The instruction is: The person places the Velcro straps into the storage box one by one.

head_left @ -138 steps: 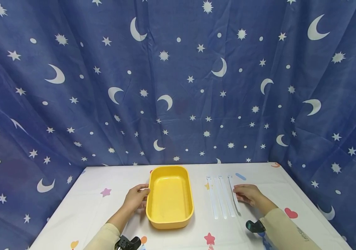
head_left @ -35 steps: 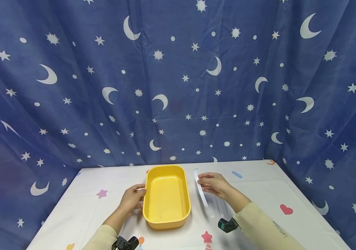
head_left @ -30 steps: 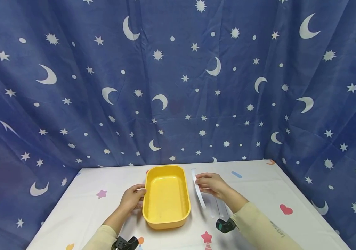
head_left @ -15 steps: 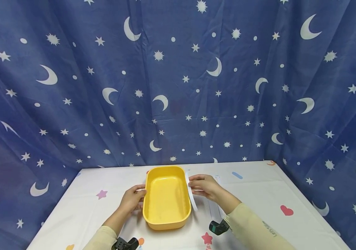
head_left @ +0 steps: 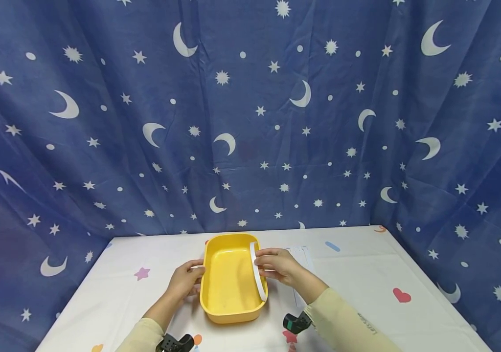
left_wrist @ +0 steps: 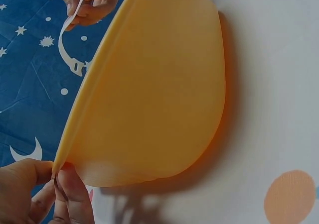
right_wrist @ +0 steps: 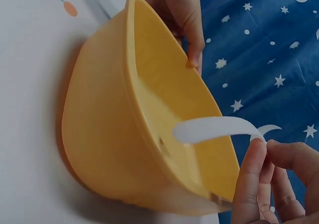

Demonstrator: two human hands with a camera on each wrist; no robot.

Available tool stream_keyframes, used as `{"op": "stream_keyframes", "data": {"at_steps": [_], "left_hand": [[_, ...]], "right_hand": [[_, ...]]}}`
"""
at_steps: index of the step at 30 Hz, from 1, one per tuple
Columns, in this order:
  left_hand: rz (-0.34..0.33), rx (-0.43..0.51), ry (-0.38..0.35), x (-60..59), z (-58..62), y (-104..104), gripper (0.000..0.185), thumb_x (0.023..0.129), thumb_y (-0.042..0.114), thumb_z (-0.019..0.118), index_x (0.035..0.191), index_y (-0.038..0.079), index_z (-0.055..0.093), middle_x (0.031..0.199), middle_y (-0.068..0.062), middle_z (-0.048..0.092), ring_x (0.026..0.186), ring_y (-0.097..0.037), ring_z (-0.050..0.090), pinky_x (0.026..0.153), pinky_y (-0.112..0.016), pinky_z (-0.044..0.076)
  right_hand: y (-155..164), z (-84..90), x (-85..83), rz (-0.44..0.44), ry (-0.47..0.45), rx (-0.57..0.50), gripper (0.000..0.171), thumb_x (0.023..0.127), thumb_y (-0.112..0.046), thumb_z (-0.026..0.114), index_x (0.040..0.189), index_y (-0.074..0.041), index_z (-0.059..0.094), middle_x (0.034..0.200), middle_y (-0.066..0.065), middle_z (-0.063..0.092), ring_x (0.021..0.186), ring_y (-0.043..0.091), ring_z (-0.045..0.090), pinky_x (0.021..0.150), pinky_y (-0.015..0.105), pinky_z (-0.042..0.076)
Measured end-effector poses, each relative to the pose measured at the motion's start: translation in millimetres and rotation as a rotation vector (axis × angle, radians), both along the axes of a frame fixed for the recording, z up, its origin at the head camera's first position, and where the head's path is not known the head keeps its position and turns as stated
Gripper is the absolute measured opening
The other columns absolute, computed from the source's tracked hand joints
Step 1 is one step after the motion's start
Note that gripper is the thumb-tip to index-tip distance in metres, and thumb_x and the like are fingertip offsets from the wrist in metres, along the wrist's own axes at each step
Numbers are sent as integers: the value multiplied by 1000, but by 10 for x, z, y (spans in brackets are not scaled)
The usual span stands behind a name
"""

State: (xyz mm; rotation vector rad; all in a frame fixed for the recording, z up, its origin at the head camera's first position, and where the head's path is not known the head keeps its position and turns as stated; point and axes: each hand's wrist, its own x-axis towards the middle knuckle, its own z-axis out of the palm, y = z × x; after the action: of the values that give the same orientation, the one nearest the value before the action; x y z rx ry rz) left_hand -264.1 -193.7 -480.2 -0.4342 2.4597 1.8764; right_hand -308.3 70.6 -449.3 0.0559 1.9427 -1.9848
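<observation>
The right hand (head_left: 277, 266) has carried one white strip (head_left: 257, 271) leftwards from the row and now pinches it between thumb and fingertips over the right rim of the yellow tub (head_left: 233, 278). The strip's long axis runs from the table's far edge towards the near edge, its near end drooping into the tub. The left hand (head_left: 186, 281) still grips the tub's left rim, thumb and fingers pinching it. Remaining strips (head_left: 301, 259) lie just right of the tub on the white tablecloth (head_left: 356, 288). Sleeve lettering is too small to read.
</observation>
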Motion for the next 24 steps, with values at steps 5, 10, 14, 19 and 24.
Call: {"op": "stream_keyframes", "data": {"at_steps": [5,10,14,19,24], "left_hand": [[3,4,-3,0,1,-13,39,96,18,58,132,2,57,99,-14,65,75,-15,65,56,-26,56],[1,-7,-4,5,-8,-21,40,96,19,58,133,3,57,98,-13,64,74,-15,65,55,-26,56],[7,-8,-9,15,-9,-18,40,96,19,57,133,3,57,97,-12,64,72,-14,64,54,-25,55],[0,-2,3,21,-1,-12,40,96,19,57,133,2,56,94,-11,64,70,-13,63,53,-25,54],[0,-6,1,24,8,0,40,96,19,57,133,2,56,94,-11,64,71,-14,63,54,-26,55]], "right_hand": [[-74,-8,16,14,9,-7,30,83,-2,73,112,3,67,93,8,67,81,16,66,76,29,60],[-146,-19,39,45,13,-15,27,83,-2,73,110,2,67,94,7,66,82,16,65,76,29,60],[-206,-30,63,64,11,-29,25,83,-2,73,107,2,68,91,7,66,80,15,66,73,28,60],[-281,-39,80,62,5,-29,24,84,-3,74,107,2,68,90,7,67,79,14,67,69,27,60],[-344,-50,90,65,2,-24,25,83,-3,74,108,2,69,91,8,68,79,15,68,71,28,61]]}}
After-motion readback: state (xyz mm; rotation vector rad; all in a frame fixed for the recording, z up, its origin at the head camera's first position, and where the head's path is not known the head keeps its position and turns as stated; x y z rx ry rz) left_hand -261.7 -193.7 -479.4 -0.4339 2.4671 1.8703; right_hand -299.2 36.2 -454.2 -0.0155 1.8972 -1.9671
